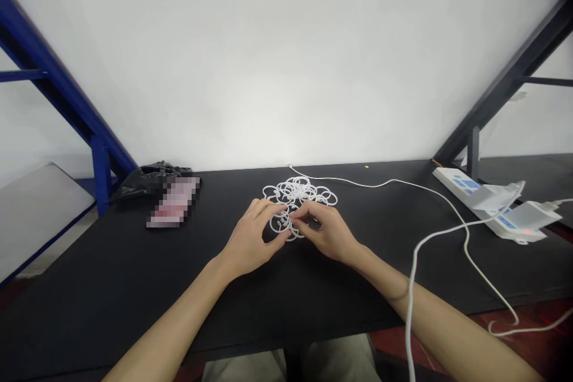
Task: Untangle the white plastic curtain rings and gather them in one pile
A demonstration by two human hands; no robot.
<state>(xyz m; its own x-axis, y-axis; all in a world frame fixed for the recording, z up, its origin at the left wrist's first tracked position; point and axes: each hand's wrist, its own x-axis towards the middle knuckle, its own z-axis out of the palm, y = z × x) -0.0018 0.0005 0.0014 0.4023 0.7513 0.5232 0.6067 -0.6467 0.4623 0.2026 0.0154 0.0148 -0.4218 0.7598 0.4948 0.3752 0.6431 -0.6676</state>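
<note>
A pile of white rings (pixel 301 190) lies on the black table (pixel 215 304) straight in front of me. They look like thin plastic rings with small hooked ends. My left hand (pixel 250 240) curves its thumb and fingers round the near rings (pixel 278 229), gripping them by the outer edge. From the other side, my right hand (pixel 330 230) pinches a ring at the middle of this near group with thumb and forefinger. The fingertips cover the pinched spot, so its detail is hidden.
A pixelated pinkish phone-like slab (pixel 174 203) and a crumpled black plastic bag (pixel 150 176) lie at the left. A white power strip (pixel 474 191) stands at the right. White cable (pixel 414 274) passes over my right forearm. Blue frame bars (pixel 101 173) rise at the left.
</note>
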